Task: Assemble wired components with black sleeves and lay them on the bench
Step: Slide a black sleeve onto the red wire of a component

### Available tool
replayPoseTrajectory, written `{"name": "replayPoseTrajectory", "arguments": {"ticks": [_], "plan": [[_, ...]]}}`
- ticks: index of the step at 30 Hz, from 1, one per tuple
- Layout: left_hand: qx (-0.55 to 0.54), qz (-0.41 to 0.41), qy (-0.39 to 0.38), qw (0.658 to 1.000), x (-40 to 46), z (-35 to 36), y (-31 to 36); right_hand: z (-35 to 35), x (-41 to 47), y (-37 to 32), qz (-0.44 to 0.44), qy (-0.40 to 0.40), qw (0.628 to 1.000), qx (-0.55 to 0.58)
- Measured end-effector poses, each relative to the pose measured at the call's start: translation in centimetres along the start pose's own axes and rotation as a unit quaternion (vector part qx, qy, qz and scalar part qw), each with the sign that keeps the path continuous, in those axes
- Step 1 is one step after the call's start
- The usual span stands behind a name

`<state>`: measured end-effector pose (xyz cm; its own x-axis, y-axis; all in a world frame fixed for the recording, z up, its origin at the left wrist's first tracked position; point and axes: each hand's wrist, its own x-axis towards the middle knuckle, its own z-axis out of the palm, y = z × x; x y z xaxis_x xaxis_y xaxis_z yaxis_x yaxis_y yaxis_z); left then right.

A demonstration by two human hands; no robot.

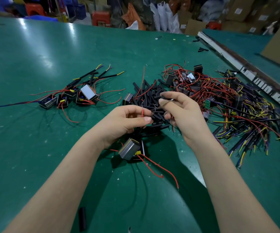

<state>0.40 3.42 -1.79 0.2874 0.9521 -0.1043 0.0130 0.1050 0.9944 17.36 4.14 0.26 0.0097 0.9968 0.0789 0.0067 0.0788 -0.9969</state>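
Two bare forearms reach up from the bottom edge, and just beyond them a small boxy component hangs or rests low over the green desk, red wires trailing from it toward the camera. One loose black sleeve lies alone at the near edge.

The left hand has thumb and fingers curled together, pinching a red wire that seems to rise from that component. The right hand pinches a thin dark piece, probably a sleeve or a sleeved lead, between thumb and forefinger; a bare wire tip shows in the gap between the hands. The step looks like threading: bringing wire end and sleeve mouth together. The next move calls for lining up the fine tip with the narrow opening and sliding the sleeve along without bending the strands.

Behind the hands sits a heap of short black sleeves, matte and tube-shaped. To the right spreads a tangle of unsleeved components with red wires, and farther right a pile of yellow and blue wires. Well apart on the left lie finished pieces: boxes with black-sleeved leads ending in yellow and blue tips, so the task is under way with much stock left.
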Motion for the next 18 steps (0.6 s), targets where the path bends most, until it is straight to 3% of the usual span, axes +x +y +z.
{"name": "replayPoseTrajectory", "arguments": {"ticks": [7,12,18], "plan": [[0.000,0.037,0.005,0.999,0.25,0.01,-0.29,-0.36,0.16,0.02,-0.011,0.025,1.000,0.001],[0.000,0.048,0.006,0.999,0.23,0.04,-0.26,-0.11,0.15,0.28,0.011,-0.008,1.000,-0.006],[-0.001,0.061,0.028,0.998,0.52,-0.03,-0.33,-0.50,0.36,0.06,-0.002,0.027,1.000,-0.002]]}}
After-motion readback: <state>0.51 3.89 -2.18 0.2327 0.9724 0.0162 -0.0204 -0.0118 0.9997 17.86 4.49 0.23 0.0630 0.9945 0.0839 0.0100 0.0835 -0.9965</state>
